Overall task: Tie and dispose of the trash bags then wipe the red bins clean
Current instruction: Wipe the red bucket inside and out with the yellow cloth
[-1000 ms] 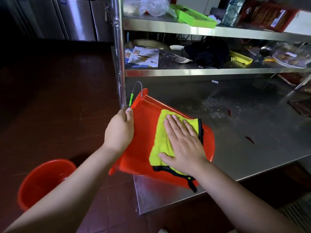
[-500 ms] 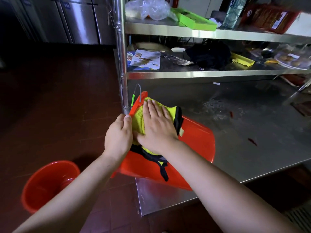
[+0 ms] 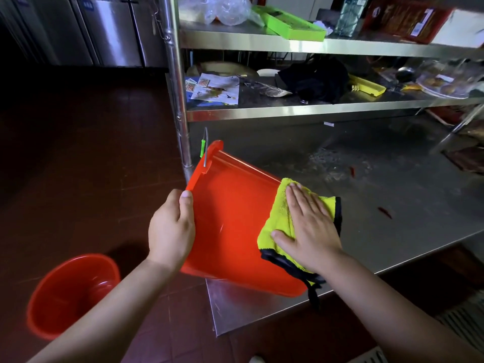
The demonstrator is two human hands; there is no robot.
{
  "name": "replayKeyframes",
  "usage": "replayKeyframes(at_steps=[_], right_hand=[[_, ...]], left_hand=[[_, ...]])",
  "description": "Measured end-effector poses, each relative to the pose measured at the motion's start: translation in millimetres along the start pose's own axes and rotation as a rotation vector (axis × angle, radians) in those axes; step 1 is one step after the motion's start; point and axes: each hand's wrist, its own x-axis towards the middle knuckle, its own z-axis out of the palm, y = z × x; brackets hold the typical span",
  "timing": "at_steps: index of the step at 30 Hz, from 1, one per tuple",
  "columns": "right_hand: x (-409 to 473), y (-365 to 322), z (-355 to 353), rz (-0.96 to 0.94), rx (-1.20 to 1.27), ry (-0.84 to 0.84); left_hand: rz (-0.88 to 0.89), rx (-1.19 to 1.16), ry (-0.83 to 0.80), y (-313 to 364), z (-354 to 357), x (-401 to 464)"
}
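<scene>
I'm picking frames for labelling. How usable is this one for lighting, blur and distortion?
Head view: red bin, yellow cloth and both hands are sharp and well lit; the floor is dark; the shelf post bows from wide-angle distortion; the top right corner is smeared.

Steel table (image 3: 392,205), cluttered shelves (image 3: 314,111), dark red floor (image 3: 78,153).

- Steel table (image 3: 392,205): red bin (image 3: 230,226) on its side at the front-left corner, rim past the left edge.
- Floor (image 3: 91,153): second bin (image 3: 70,294) upright, left of the table.
</scene>
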Motion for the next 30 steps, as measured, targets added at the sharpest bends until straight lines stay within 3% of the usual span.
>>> replayKeyframes(at_steps=[3, 10, 15, 22, 26, 30], right_hand=[[22, -24, -8, 0.027, 0.038, 0.013], [81, -84, -23, -0.102, 0.016, 0.089], [60, -56, -12, -0.178, -0.010, 0.096], [3, 19, -3, -0.001, 0.021, 0.025], [-15, 21, 0, 0.021, 0.028, 0.023], [-6, -2, 2, 0.013, -0.003, 0.020]], left_hand=[[0.021, -0.003, 0.008, -3, 4, 0], [0.038, -0.082, -0.010, -11, 28, -6], [0.079, -0.113, -0.004, -33, 26, -9], [0.134, -0.148, -0.041, -44, 13, -29], [0.143, 0.080, -0.051, -22, 6, -20], [-0.077, 0.142, -0.026, 3, 10, 20]])
